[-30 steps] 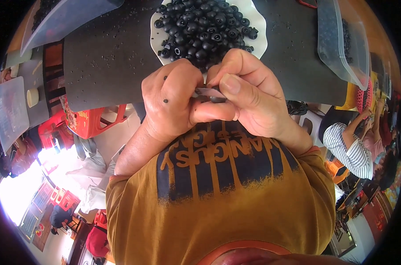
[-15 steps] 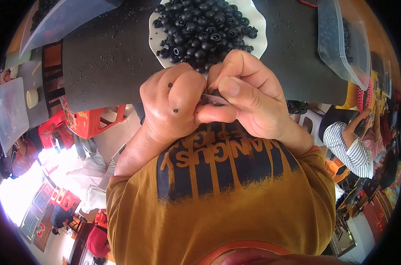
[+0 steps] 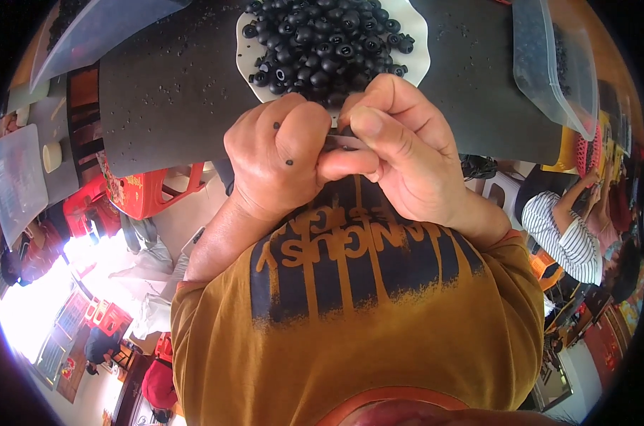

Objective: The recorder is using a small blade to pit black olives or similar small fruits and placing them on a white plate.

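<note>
My left hand point(image 3: 279, 153) is closed in a fist around a small thin metal blade point(image 3: 344, 142), whose flat end sticks out toward my right hand. Two black specks cling to the back of this fist. My right hand point(image 3: 414, 145) pinches a small black round part point(image 3: 347, 131) between thumb and forefinger, right against the blade; fingers cover most of it. Just beyond both hands stands a white plate point(image 3: 420, 60) with a wavy rim, heaped with small black ball-shaped parts point(image 3: 322, 53), some showing ring-like openings.
Black crumbs dot the dark table point(image 3: 173, 113). Clear plastic tubs stand at the far left point(image 3: 109, 32) and far right point(image 3: 549, 71). Red stools point(image 3: 141, 195) are beyond the table's left edge. A person in a striped shirt point(image 3: 563, 234) sits off to the right.
Both hands have shifted very slightly away from me, toward the plate. The right thumb and the black part have moved a little along the blade.
</note>
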The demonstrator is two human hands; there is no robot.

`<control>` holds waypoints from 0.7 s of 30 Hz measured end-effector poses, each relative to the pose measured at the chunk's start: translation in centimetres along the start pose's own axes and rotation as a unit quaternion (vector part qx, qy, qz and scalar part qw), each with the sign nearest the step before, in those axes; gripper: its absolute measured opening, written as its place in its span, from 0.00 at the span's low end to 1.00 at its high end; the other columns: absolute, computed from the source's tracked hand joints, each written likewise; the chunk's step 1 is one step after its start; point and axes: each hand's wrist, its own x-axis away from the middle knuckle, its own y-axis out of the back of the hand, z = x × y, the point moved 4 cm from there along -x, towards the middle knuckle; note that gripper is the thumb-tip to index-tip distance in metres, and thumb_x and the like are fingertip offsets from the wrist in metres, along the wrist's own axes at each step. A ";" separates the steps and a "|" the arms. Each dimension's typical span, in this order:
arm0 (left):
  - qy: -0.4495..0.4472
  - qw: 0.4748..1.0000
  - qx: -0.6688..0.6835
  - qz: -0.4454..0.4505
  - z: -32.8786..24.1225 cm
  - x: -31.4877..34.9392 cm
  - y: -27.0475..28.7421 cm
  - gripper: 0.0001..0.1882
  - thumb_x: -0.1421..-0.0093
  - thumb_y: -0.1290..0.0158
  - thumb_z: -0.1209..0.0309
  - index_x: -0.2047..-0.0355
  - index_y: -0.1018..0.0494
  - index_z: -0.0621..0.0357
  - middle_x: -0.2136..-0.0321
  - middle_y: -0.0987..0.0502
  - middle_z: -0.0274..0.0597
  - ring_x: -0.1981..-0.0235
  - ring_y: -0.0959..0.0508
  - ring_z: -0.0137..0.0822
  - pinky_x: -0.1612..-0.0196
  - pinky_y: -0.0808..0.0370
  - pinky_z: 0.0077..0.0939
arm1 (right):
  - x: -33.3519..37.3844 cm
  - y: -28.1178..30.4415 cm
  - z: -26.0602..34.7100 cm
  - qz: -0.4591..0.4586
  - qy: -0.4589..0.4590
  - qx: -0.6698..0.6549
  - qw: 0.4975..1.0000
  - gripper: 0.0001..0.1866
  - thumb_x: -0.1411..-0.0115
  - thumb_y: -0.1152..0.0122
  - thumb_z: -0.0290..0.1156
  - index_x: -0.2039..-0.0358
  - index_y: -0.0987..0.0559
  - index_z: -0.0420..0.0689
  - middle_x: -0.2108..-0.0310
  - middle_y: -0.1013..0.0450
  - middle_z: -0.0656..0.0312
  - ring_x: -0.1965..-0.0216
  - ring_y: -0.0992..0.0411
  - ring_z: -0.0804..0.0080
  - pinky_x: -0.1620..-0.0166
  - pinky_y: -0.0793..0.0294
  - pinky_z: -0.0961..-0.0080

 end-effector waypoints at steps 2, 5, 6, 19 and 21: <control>0.001 1.000 -0.007 -0.004 0.1 0.1 -0.3 0.29 0.55 0.54 0.40 0.87 0.42 0.54 0.90 0.41 0.34 0.91 0.37 0.34 0.90 0.40 0.25 | 0.1 0.1 0.0 -0.040 -0.015 0.008 0.999 0.07 0.40 0.51 0.33 0.69 0.32 0.43 0.76 0.34 0.70 0.75 0.29 0.85 0.77 0.41 0.92; -0.009 0.999 0.000 -0.043 -0.2 0.2 -0.5 0.28 0.54 0.54 0.40 0.87 0.41 0.53 0.89 0.40 0.34 0.91 0.37 0.34 0.90 0.39 0.25 | 0.0 0.3 -0.1 -0.034 0.010 -0.002 0.999 0.07 0.39 0.51 0.33 0.69 0.32 0.43 0.75 0.33 0.70 0.74 0.28 0.84 0.77 0.41 0.91; -0.005 0.999 0.004 -0.039 -0.3 0.0 -0.4 0.28 0.53 0.54 0.40 0.87 0.41 0.53 0.90 0.40 0.34 0.91 0.37 0.35 0.90 0.39 0.25 | -0.1 0.3 -0.1 -0.034 0.011 -0.002 0.999 0.07 0.39 0.51 0.33 0.69 0.32 0.43 0.75 0.33 0.70 0.74 0.28 0.84 0.77 0.41 0.91; 0.066 0.996 0.064 -0.013 1.3 0.5 1.4 0.30 0.53 0.51 0.41 0.89 0.41 0.56 0.92 0.42 0.35 0.92 0.38 0.34 0.89 0.42 0.24 | 0.0 0.8 2.5 -0.014 0.110 0.055 0.992 0.06 0.40 0.52 0.30 0.69 0.32 0.41 0.75 0.33 0.64 0.80 0.40 0.85 0.77 0.42 0.90; 0.085 0.995 0.043 0.002 1.5 0.8 1.7 0.29 0.53 0.49 0.43 0.88 0.40 0.57 0.91 0.41 0.35 0.92 0.38 0.35 0.88 0.41 0.24 | 0.5 2.2 4.8 -0.063 0.242 0.195 0.948 0.06 0.41 0.52 0.29 0.69 0.32 0.39 0.75 0.34 0.60 0.81 0.42 0.82 0.79 0.44 0.88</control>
